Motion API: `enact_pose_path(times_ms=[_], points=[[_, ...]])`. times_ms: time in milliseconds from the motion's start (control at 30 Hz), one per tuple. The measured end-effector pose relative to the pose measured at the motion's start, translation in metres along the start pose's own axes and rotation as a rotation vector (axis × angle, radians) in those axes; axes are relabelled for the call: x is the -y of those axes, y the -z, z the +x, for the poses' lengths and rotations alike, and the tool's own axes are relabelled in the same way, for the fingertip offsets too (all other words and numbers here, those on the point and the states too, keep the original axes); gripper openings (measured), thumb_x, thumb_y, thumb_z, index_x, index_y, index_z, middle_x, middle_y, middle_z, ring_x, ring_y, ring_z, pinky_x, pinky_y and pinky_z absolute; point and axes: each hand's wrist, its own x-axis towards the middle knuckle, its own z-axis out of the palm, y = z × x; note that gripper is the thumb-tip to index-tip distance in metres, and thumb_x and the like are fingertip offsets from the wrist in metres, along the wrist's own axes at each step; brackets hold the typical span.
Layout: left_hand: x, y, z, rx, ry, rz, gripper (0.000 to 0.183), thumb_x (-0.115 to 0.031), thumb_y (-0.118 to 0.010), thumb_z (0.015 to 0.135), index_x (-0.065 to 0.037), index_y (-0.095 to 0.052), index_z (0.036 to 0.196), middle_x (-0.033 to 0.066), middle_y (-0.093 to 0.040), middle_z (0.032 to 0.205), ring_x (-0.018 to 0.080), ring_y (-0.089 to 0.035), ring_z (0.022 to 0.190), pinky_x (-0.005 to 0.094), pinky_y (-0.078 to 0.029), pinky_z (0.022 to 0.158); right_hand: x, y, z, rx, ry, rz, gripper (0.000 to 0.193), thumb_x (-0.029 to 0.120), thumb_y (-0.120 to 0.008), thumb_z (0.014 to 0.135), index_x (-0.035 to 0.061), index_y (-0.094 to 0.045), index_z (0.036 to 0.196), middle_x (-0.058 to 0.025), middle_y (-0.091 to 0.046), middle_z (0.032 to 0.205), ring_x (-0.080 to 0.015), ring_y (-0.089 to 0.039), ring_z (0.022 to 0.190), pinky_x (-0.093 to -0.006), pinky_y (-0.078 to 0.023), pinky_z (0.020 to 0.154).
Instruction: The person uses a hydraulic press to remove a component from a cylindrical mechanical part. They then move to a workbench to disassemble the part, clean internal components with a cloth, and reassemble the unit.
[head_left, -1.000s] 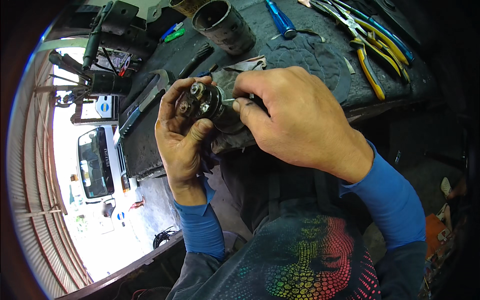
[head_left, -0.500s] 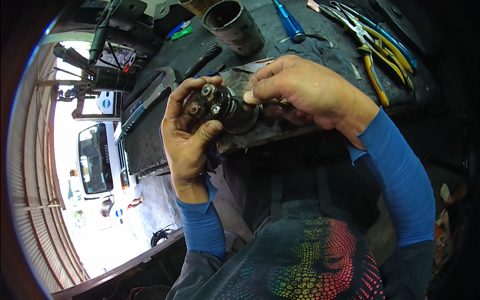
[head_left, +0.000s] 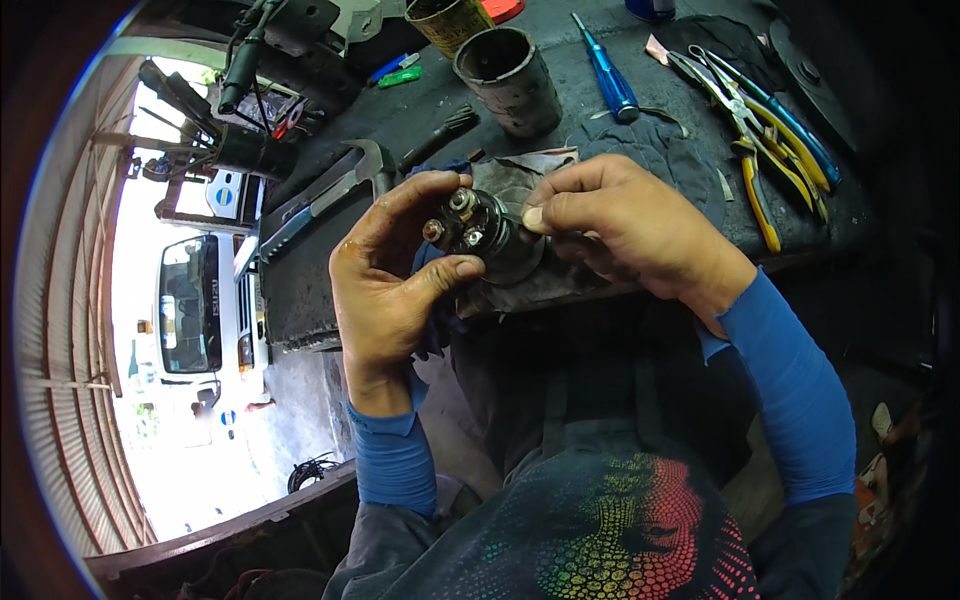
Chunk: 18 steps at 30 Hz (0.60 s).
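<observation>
Left hand (head_left: 385,295) clamps a studded metal cylinder (head_left: 494,232), seemingly to steady it, as right hand (head_left: 640,215) pinches together at its three o'clock!

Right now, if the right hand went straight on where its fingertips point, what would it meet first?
The right hand would likely meet the studded black cylindrical part gripped by the left hand; any gap between them is unclear.

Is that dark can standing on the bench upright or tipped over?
Upright: the can shows its open rim at the top, with its lower end on the bench.
</observation>
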Motion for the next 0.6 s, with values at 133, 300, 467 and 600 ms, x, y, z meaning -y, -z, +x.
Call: enact_pose_path(times_ms=[133,300,467,600], points=[[0.003,-0.001,0.003,0.018,-0.019,-0.019,0.071,0.005,-0.093,0.072,0.005,-0.067,0.137,0.0147,-0.072,0.133,0.0236,-0.068,0.127,0.0380,-0.051,0.114,-0.005,0.001,0.002,-0.092,0.166,-0.195,0.019,0.017,-0.071,0.095,-0.0007,-0.076,0.096,-0.0034,-0.065,0.072,-0.0116,-0.059,0.064,-0.0305,-0.045,0.057],[0.005,0.005,0.008,0.064,-0.006,-0.004,0.075,0.003,-0.095,0.069,0.005,-0.067,0.138,0.0144,-0.072,0.133,0.0235,-0.067,0.128,0.0384,-0.051,0.115,-0.004,-0.025,-0.029,-0.346,0.365,-0.689,0.020,0.014,-0.070,0.098,-0.0049,-0.072,0.102,-0.0054,-0.064,0.075,-0.0089,-0.057,0.072,-0.0315,-0.047,0.064],[0.010,0.014,0.025,0.233,0.010,-0.081,0.094,-0.013,-0.102,0.065,0.001,-0.060,0.148,0.0147,-0.070,0.138,0.0236,-0.067,0.126,0.0390,-0.053,0.113,-0.018,-0.043,-0.040,-0.352,0.412,-0.683,0.022,0.020,-0.069,0.099,-0.0024,-0.073,0.101,-0.0107,-0.061,0.069,-0.0192,-0.058,0.066,-0.0377,-0.046,0.064],[0.011,0.010,0.022,0.180,0.011,0.055,0.086,-0.007,-0.100,0.068,0.003,-0.062,0.145,0.0142,-0.072,0.132,0.0214,-0.068,0.123,0.0371,-0.052,0.112,-0.018,-0.047,-0.041,-0.414,0.418,-0.724,0.023,0.020,-0.070,0.098,-0.0021,-0.074,0.103,-0.0126,-0.066,0.073,-0.0197,-0.062,0.067,-0.0372,-0.047,0.065]])
